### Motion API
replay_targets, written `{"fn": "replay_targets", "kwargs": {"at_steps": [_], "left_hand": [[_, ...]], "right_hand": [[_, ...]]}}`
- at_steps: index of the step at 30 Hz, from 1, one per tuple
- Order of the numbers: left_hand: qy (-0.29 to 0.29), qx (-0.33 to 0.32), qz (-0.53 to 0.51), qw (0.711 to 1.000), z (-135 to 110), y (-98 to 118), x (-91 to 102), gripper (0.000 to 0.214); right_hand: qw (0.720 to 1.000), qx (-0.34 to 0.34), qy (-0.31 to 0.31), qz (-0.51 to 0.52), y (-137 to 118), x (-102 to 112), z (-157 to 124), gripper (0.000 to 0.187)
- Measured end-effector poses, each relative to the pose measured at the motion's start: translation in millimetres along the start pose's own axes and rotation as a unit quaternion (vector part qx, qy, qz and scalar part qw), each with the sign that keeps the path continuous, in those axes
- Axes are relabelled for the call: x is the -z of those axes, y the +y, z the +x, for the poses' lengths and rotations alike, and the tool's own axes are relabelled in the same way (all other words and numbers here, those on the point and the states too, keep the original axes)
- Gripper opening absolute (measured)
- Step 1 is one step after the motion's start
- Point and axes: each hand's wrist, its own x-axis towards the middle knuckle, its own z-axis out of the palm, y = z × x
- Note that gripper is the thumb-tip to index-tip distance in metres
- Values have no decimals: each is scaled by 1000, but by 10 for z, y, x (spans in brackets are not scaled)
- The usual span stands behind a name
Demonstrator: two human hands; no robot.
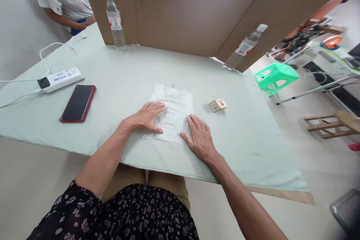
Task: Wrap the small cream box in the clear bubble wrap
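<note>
A sheet of clear bubble wrap (176,110) lies flat on the pale green tablecloth, straight in front of me. My left hand (149,116) rests on its left side, fingers stretched out and thumb apart. On the lower right edge lies my right hand (198,135), palm down, with the thumb spread away from the fingers. Neither hand grips anything. A small cream-coloured box (218,105) with red and dark print stands to the right of the sheet, apart from both hands.
To the left are a phone (78,104) in a red case and a white power bank (62,79) with cables. Two water bottles (114,22) stand against a cardboard screen (180,11) at the back. A person (67,0) sits beyond the far left. A green stool (277,77) stands at right.
</note>
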Motion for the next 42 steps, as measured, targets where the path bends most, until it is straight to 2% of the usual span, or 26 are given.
{"fn": "replay_targets", "kwargs": {"at_steps": [6,9,11,13,16,19,21,23,27,30,32,33,36,42], "left_hand": [[-2,12,30,999,-89,-8,92,94],[15,20,56,998,-225,86,170,79],[36,11,75,996,-324,201,163,70],[43,2,87,995,-415,343,80,69],[16,-5,82,997,-555,536,-161,70],[64,15,80,995,-724,644,-413,70],[90,22,77,993,-840,679,-524,69],[105,27,76,991,-929,704,-582,69],[109,34,72,991,-983,740,-590,69],[109,38,76,990,-972,754,-577,72],[114,37,79,990,-980,755,-580,72],[117,34,79,989,-992,753,-586,71],[127,28,73,989,-1049,743,-611,63],[150,28,48,987,-1127,736,-638,51]], "right_hand": [[997,-12,45,69,117,-13,-297,56],[979,-49,125,151,395,20,-310,46],[949,-123,221,188,652,74,-188,48],[909,-204,290,219,896,122,33,63],[863,-300,303,270,1128,126,407,86],[858,-329,264,292,1169,63,619,70],[863,-312,257,304,1092,42,631,55],[862,-273,252,344,919,75,577,49],[875,-111,192,431,294,233,460,51],[900,3,146,410,-207,244,462,52],[923,44,86,372,-429,159,489,51],[937,59,62,338,-498,100,501,51],[962,61,55,262,-571,-62,507,52],[956,30,74,283,-533,-94,516,58]]}}
